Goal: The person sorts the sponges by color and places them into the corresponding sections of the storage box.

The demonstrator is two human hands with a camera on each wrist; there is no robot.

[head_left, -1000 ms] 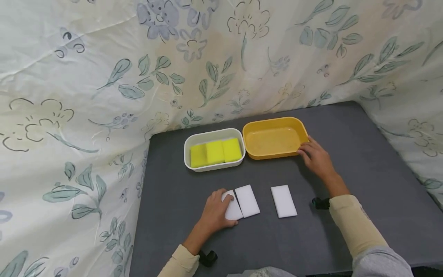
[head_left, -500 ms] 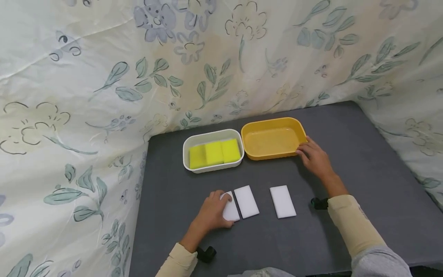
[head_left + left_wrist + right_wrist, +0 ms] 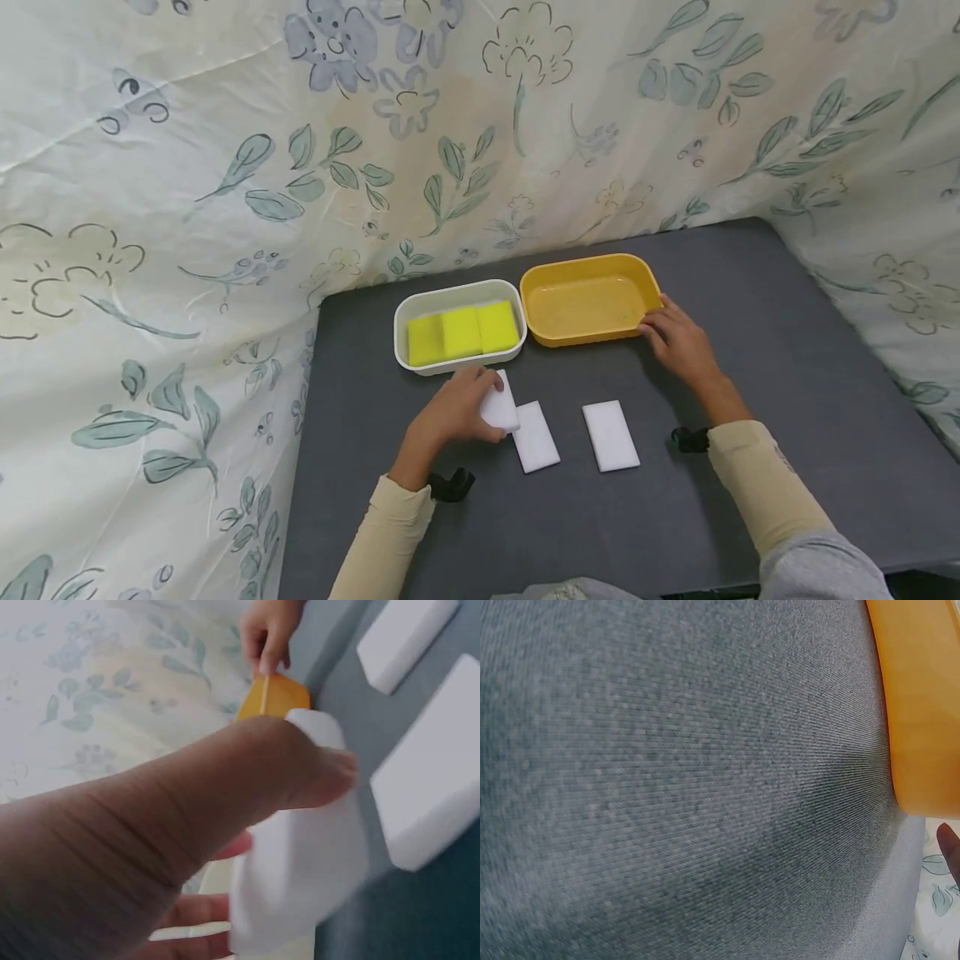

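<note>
White block [image 3: 499,408], closer to the white tray [image 3: 459,295] than before, pinched in the left hand's grip [image 3: 459,407].

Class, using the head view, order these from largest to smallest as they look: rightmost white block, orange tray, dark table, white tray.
1. Dark table
2. Orange tray and white tray: too alike to rank
3. Rightmost white block

Surface [image 3: 810,400]: dark grey, matt; fine woven texture in right wrist view. Cloth [image 3: 225,217]: pale, creased; behind surface and along its left and right sides. Print: grey-green leaves [image 3: 273,205], mauve and outlined flowers [image 3: 334,45]. Light diffuse, shadows soft-edged.
</note>
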